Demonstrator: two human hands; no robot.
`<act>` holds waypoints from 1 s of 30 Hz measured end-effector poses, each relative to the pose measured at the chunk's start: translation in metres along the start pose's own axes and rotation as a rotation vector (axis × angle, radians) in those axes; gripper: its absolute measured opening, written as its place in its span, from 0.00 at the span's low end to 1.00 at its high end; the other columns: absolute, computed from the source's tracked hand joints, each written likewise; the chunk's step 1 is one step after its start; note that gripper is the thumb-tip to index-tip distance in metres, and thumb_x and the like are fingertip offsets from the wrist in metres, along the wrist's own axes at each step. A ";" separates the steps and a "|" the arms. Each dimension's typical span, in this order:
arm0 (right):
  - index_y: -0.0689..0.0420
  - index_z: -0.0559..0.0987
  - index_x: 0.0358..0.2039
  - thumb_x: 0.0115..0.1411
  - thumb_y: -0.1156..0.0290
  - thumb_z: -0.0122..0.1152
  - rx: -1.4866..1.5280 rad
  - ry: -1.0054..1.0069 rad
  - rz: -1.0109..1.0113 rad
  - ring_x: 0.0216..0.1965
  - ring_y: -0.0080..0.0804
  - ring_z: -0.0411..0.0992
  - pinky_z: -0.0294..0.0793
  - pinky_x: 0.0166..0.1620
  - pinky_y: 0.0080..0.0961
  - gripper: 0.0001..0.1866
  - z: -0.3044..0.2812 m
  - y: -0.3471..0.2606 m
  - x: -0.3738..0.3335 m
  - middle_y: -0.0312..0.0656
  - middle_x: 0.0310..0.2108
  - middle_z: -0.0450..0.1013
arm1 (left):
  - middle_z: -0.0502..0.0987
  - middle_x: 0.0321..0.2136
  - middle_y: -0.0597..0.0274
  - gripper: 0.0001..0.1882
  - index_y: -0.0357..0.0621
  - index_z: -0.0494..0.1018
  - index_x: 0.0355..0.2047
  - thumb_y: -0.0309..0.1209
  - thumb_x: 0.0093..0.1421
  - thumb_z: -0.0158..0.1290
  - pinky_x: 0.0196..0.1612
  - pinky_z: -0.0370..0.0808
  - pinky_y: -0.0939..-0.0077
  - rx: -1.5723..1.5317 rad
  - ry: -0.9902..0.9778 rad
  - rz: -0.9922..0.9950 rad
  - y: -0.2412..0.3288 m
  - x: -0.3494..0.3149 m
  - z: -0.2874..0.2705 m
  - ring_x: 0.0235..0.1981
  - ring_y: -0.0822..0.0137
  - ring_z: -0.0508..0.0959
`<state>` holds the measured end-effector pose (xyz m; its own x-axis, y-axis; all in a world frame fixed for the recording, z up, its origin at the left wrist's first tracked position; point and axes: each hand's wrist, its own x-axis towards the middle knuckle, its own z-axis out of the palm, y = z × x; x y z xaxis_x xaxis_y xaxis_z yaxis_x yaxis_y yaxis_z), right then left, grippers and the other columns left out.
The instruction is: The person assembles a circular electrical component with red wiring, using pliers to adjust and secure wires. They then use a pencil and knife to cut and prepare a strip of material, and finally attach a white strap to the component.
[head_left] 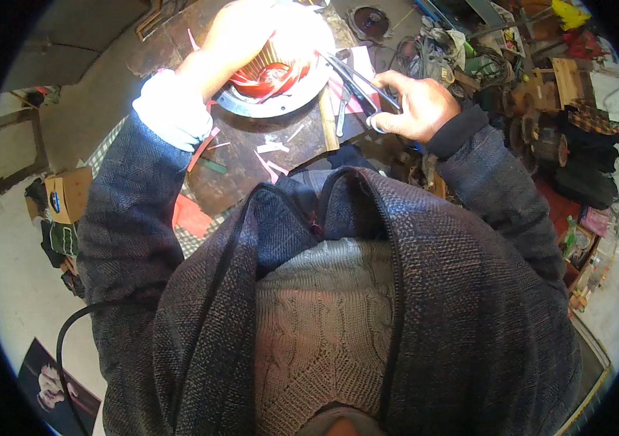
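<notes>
A round motor stator [271, 78] with red windings sits in a metal ring housing [273, 109] on the worn dark bench. Strong light washes out its upper part. My left hand [240, 33] reaches over the left side of the stator; glare hides the fingers. To the right of it, my right hand [420, 105] has its fingers in the handle loops of a pair of scissors [360, 87]. The blades point up and left toward the windings. Beneath the scissors are a pale pink-and-white sheet [362, 59] and a small grey metal tool [342, 116].
Paper offcuts [273, 147] and a red strip [200, 150] lie on the bench [240, 171] in front of the housing. A wooden stick [328, 125] rests near its right side. Cables and rags [487, 67] crowd the right. A cardboard box [71, 195] stands far left.
</notes>
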<state>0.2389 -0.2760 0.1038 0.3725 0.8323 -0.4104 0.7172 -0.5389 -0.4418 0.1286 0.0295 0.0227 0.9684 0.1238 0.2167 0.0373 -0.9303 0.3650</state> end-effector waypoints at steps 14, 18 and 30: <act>0.44 0.73 0.64 0.55 0.54 0.68 -0.101 0.067 -0.119 0.36 0.53 0.81 0.81 0.45 0.44 0.35 0.008 0.013 0.018 0.52 0.36 0.82 | 0.80 0.39 0.39 0.17 0.39 0.82 0.37 0.40 0.64 0.51 0.48 0.76 0.50 -0.221 0.058 -0.240 0.017 0.008 -0.012 0.43 0.41 0.80; 0.43 0.71 0.65 0.57 0.58 0.68 -0.185 0.050 -0.103 0.35 0.50 0.82 0.81 0.43 0.44 0.34 0.003 0.018 0.026 0.51 0.36 0.82 | 0.81 0.38 0.40 0.16 0.39 0.82 0.37 0.37 0.65 0.49 0.46 0.76 0.51 -0.109 0.068 -0.141 0.009 0.010 -0.004 0.42 0.42 0.80; 0.39 0.67 0.69 0.59 0.64 0.70 -0.269 -0.043 -0.295 0.34 0.50 0.82 0.83 0.42 0.40 0.38 -0.023 0.051 0.069 0.52 0.39 0.83 | 0.82 0.35 0.43 0.13 0.38 0.82 0.38 0.34 0.65 0.51 0.43 0.79 0.54 -0.178 0.160 -0.053 -0.005 0.007 0.009 0.37 0.45 0.82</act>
<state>0.3151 -0.2430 0.0709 0.1067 0.9369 -0.3329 0.9205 -0.2196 -0.3230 0.1379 0.0315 0.0141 0.9143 0.2374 0.3281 0.0296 -0.8471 0.5305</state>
